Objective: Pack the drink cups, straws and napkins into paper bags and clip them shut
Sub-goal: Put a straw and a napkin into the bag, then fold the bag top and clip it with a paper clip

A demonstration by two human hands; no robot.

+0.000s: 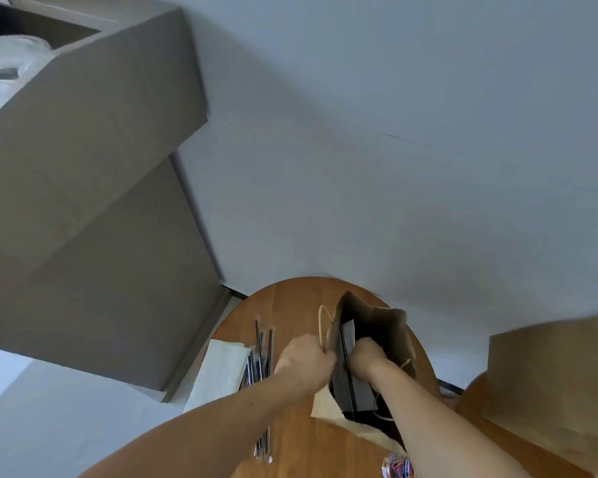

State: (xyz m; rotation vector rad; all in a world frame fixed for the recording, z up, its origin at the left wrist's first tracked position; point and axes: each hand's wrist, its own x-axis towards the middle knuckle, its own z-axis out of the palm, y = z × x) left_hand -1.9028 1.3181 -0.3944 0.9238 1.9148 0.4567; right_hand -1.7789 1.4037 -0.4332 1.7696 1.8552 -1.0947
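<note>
Clearly, two paper bags are seen from the head view.
One open brown bag (387, 326) stands on the round wooden table (290, 439); its twine handle is gripped by the closed left hand (306, 360), while the curled right hand (366, 358) is pushed inside, its contents hidden. A second bag (546, 384) lies right. One napkin stack (218, 370), one bundle of straws (261, 360) and one heap of coloured clips (397, 467) are counted.
</note>
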